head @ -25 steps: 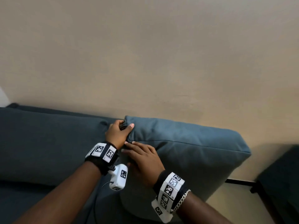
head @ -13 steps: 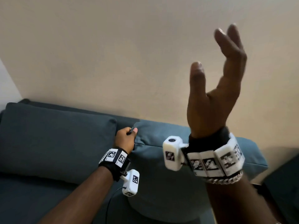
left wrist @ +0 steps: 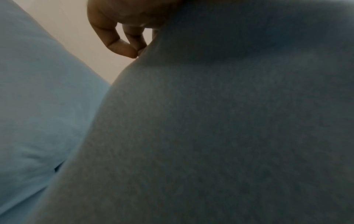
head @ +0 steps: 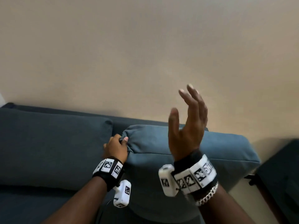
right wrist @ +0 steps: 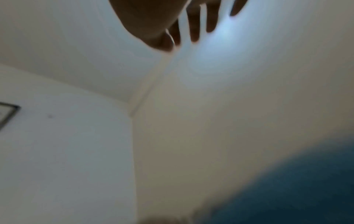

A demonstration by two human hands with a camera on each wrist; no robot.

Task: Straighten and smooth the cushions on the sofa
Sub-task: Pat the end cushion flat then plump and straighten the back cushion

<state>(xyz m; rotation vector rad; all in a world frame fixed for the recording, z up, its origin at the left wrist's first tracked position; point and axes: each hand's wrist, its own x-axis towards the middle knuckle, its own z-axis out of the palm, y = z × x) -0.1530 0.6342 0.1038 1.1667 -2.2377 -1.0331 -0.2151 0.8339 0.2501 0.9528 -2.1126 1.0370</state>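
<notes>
Two blue-grey back cushions stand on the sofa against the wall. The right cushion (head: 210, 152) leans forward, and my left hand (head: 119, 147) pinches its bunched upper-left corner. In the left wrist view that cushion (left wrist: 229, 128) fills the frame with my curled fingers (left wrist: 118, 44) at its top edge. The left cushion (head: 53, 146) sits upright beside it. My right hand (head: 188, 125) is raised in the air above the right cushion, fingers spread and straight, holding nothing. The right wrist view shows those fingers (right wrist: 193, 27) against the ceiling.
A beige wall (head: 145, 54) rises right behind the sofa. The sofa seat (head: 24, 206) runs along the lower left. A dark piece of furniture (head: 281, 180) stands at the far right, with a strip of pale floor between it and the sofa.
My right hand left the cushion's front, swung high into the air, and has now dropped lower toward the cushion. My left hand keeps its grip on the corner.
</notes>
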